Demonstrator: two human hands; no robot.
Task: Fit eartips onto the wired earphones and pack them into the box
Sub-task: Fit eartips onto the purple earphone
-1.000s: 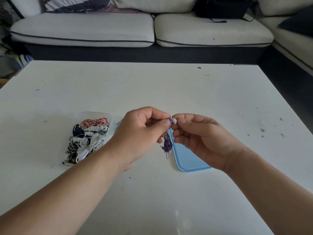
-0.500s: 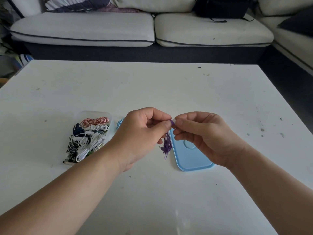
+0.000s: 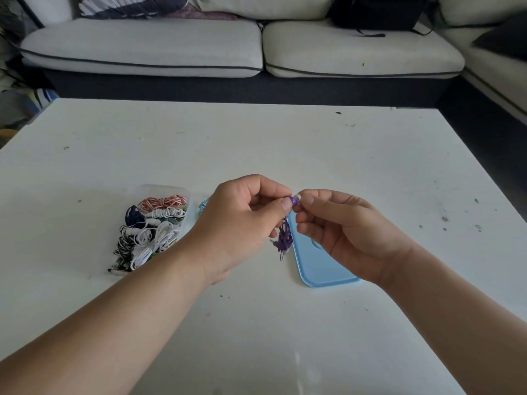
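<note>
My left hand [image 3: 242, 220] pinches a purple earbud [image 3: 293, 200] above the white table [image 3: 285, 143]. The bundled purple cable [image 3: 283, 238] of the earphones hangs below my fingers. My right hand [image 3: 342, 229] pinches a small white eartip [image 3: 298, 197] against the tip of the earbud. A clear plastic box [image 3: 154, 223] full of coiled earphones in white, red-striped and dark colours stands to the left of my left hand. Its light blue lid [image 3: 316, 263] lies flat on the table under my right hand.
A bit of light blue cable [image 3: 203, 206] shows between the box and my left hand. A pale sofa [image 3: 256, 47] with a black bag [image 3: 373, 12] runs behind the table. Dark specks dot the table's right side.
My right hand has shifted a little, and the white eartip shows again at the earbud's tip after being hidden by my fingers. My left hand holds still.
</note>
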